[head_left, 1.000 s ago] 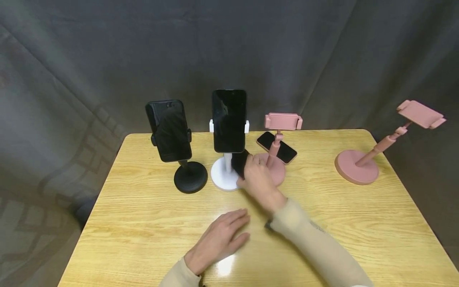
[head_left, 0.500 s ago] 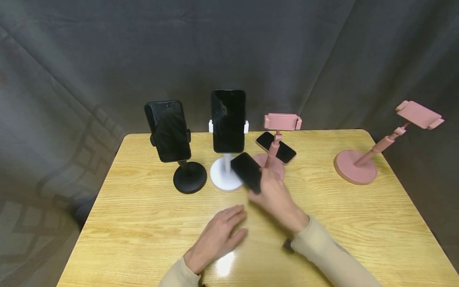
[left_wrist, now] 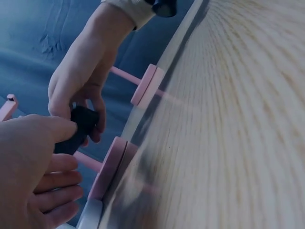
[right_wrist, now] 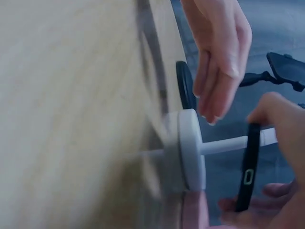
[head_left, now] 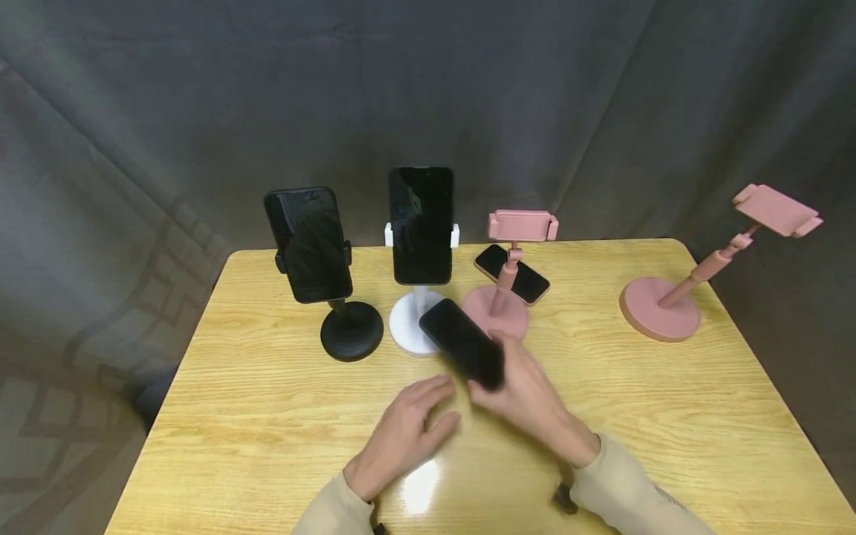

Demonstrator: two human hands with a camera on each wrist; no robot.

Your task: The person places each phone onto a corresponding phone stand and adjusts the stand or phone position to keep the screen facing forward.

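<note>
Black handheld phone [head_left: 461,344] is located above the table [head_left: 267,431], tilted, its far end overlapping the base of the white stand [head_left: 405,333] in the head view. Right hand [head_left: 524,394] grips the handheld phone at its near end, thumb on 1 edge and fingers on the opposite edge. Left hand [head_left: 404,425] is relaxed above the table, fingers loosely extended, holding nothing; the right wrist view shows it apart from the handheld phone. Both wrists carry beige sleeves [head_left: 334,513].

Surrounding units: the white stand clamps an upright phone [head_left: 422,227] by its 2 long sides. To its left, the black stand [head_left: 351,334] clamps a tilted phone [head_left: 310,249]. To its right is the near pink stand [head_left: 506,281], cradle horizontal; behind it, a flat phone [head_left: 531,284] lies diagonally on the table. The far pink stand [head_left: 709,267] leans outward near the right edge. Dark grey curtain [head_left: 568,96] forms the background
</note>
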